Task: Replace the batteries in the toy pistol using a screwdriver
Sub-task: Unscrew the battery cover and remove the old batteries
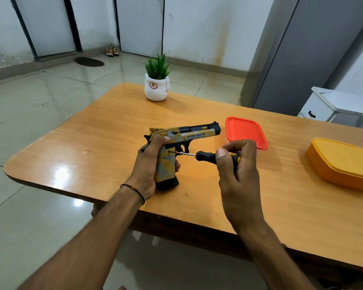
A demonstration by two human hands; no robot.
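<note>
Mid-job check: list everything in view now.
toy pistol: 1, yellow-grey-black, table centre
screwdriver: 1, black-yellow handle, tip at pistol grip
lid: 1, red, right of pistol
container: 1, orange, table's right edge
potted plant: 1, green, white pot, table's far side
table: 1, orange-brown wood
refrigerator: 1, grey, far right
cabinet: 1, white, beside refrigerator
shoes: 1 pair, brown, by far door
doormat: 1, dark, floor, far left
left hand: 1, grips pistol grip
right hand: 1, holds screwdriver handle

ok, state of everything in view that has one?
toy pistol: upright, held by the grip, barrel pointing right.
screwdriver: horizontal, tip in the grip's screw hole.
left hand: grips the pistol grip.
right hand: holds the screwdriver handle.
red lid: flat on the table.
yellow container: top covered; lidded or inverted, cannot tell.
potted plant: upright.
</note>
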